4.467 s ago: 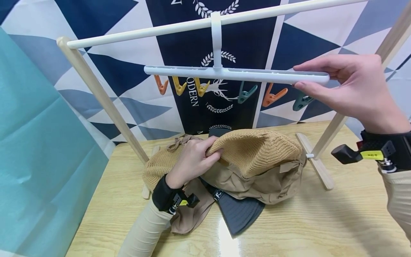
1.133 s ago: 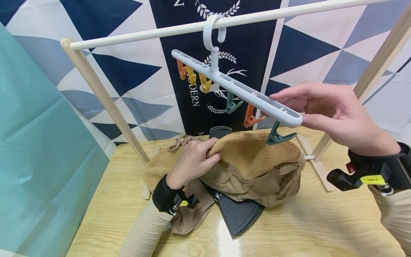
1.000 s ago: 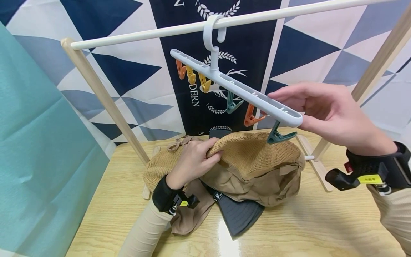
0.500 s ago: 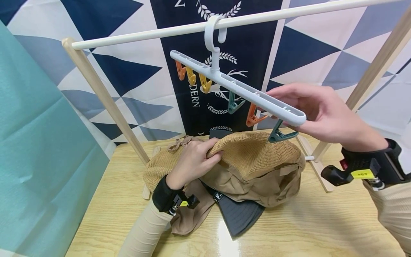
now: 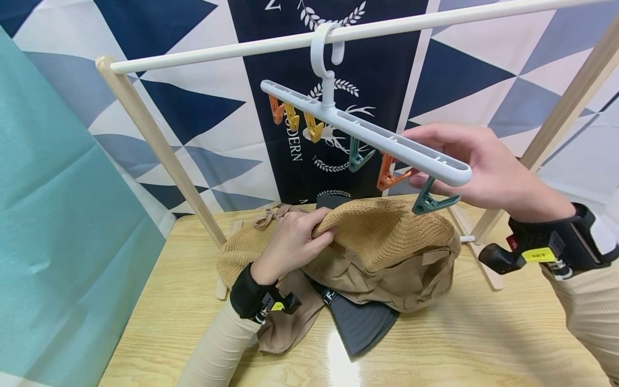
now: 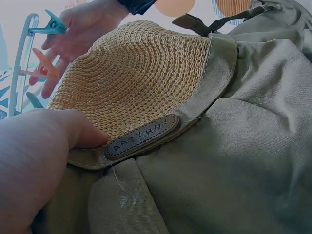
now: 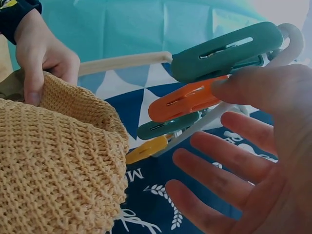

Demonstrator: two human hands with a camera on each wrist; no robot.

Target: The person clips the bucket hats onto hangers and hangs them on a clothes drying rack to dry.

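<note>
My left hand (image 5: pixel 292 242) pinches the brim edge of a tan knit sun hat (image 5: pixel 387 231) with brown cloth, lying on the table. In the left wrist view its thumb lies beside a brown label (image 6: pixel 141 137) on the hat. A pale blue clip hanger (image 5: pixel 377 134) hangs from the rail, turned so its right end points toward me. My right hand (image 5: pixel 483 166) is behind that end, fingers spread and fairly straight. In the right wrist view its thumb tip meets an orange clip (image 7: pixel 185 100), next to a teal clip (image 7: pixel 224 53).
A white rail (image 5: pixel 217 51) on wooden posts (image 5: pixel 159 145) spans the table (image 5: pixel 159 333). A dark cap or visor (image 5: pixel 362 322) and more brown cloth (image 5: pixel 285 328) lie under the hat. Yellow clips (image 5: pixel 313 128) hang at the hanger's left. Patterned cloth stands behind.
The right hand let go of the hanger's end grip and moved left and behind it. The hanger swung from crosswise to pointing toward me. The left hand and hat stayed put.
</note>
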